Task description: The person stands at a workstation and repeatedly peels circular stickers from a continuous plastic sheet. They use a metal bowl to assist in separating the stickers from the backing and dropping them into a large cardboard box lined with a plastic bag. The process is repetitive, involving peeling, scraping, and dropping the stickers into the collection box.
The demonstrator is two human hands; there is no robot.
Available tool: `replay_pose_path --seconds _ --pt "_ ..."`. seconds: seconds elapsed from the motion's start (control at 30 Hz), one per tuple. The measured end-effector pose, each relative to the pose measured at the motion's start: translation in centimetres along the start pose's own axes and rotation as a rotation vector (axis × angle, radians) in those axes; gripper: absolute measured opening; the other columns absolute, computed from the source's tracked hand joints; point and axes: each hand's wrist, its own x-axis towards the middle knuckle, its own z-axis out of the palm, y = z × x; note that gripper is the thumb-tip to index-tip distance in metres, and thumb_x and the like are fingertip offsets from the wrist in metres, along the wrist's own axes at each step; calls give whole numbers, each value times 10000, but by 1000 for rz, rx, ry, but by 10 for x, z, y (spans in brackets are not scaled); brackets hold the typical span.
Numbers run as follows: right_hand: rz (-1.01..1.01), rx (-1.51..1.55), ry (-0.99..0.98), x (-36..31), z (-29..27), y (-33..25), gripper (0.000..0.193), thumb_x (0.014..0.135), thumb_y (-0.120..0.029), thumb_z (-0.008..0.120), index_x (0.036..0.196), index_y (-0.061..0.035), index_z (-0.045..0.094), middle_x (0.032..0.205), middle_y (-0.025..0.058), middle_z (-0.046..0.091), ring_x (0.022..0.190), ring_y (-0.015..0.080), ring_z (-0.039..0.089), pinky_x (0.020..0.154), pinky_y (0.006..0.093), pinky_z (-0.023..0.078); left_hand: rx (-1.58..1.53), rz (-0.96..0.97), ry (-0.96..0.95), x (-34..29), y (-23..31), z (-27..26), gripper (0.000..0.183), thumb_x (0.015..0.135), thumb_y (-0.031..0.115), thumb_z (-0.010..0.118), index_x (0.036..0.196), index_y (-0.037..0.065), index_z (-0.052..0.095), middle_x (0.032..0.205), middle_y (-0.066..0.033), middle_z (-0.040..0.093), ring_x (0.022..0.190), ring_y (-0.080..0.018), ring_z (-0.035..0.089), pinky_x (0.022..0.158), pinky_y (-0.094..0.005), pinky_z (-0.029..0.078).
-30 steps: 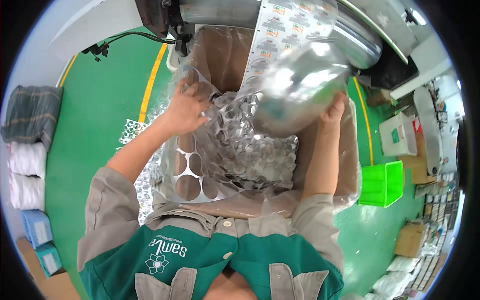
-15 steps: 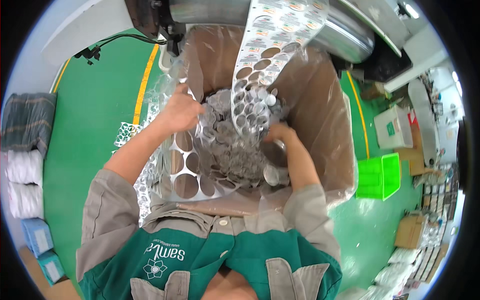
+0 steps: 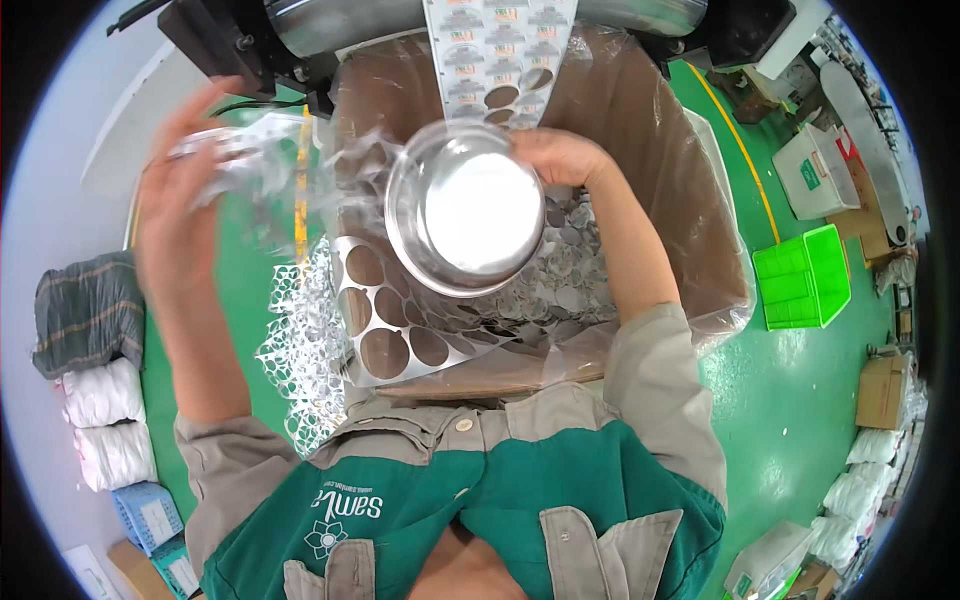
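My right hand [image 3: 562, 157] grips the rim of a round stainless steel bowl [image 3: 465, 212], tilted over the box with its shiny inside showing. My left hand [image 3: 185, 185], smeared by motion, is raised at the left with a blurred silvery perforated scrap strip [image 3: 265, 165] trailing from it toward the bowl. Below the bowl, many cut foil discs [image 3: 570, 255] fill the lined cardboard box [image 3: 650, 160]. A printed sheet with round holes [image 3: 500, 60] hangs from a metal roller [image 3: 350, 22] behind the bowl, which hides its lower end.
A perforated white sheet [image 3: 385, 335] lies at the box's near left edge. Silver scrap webbing [image 3: 305, 350] is heaped on the green floor [image 3: 760, 420] to the left. A bright green crate [image 3: 800, 278] and a white bin [image 3: 812, 170] stand at the right.
The bowl has come up out of the box in my right hand. My left hand has swung left and up, pulling scrap strip out. The hanging sheet's lower part is now hidden.
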Motion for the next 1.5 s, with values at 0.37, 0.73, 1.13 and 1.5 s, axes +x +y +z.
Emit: replay_pose_path --seconds 0.37,0.73,1.13,1.5 --pt "767 -1525 194 -18 -119 171 465 658 -254 695 1045 -12 607 1084 168 597 964 290 593 764 379 482 1350 14 167 -44 -2 -153 304 834 101 557 1130 32 567 1169 -122 541 1114 -251 486 946 -334 361" --pt "-508 -11 280 -46 -17 -49 598 750 -341 657 1209 -10 465 1126 115 554 1033 241 543 873 384 449 1387 -69 -925 -24 -147 36 297 745 313 625 1001 164 647 942 -68 633 1067 -216 519 1052 -524 137" --pt "594 -589 733 -18 -113 185 568 689 -402 701 1041 31 593 965 134 629 834 185 585 701 355 475 1238 59 -759 -20 -161 42 171 681 185 602 839 141 651 668 -103 622 792 -258 604 1024 -493 199" --pt "19 -821 408 -32 9 -75 480 719 -288 694 1077 2 559 944 96 637 822 175 611 699 288 473 825 -116 -513 -22 -166 28 240 908 259 456 1049 148 615 707 -70 609 658 -177 588 892 -374 375"
